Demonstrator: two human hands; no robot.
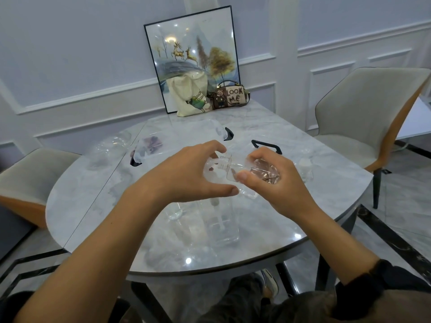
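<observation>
My right hand [277, 185] grips a small clear bottle [264, 170] with pinkish bits inside. The bottle lies tipped on its side, its open neck pointing left. My left hand [186, 173] curls its fingers and thumb round a clear funnel-like piece [211, 170] right at the bottle's mouth. A thin stem runs down from that piece into a tall clear container [224, 231] standing on the marble table [105, 206] below both hands. My fingers hide most of the funnel-like piece.
A small clear glass [175, 213] stands left of the tall container. Clear bags with black corners [149, 148] lie mid-table. A framed deer picture [193, 52], a cream tote [190, 96] and a brown handbag [231, 96] stand at the back. Chairs flank the table.
</observation>
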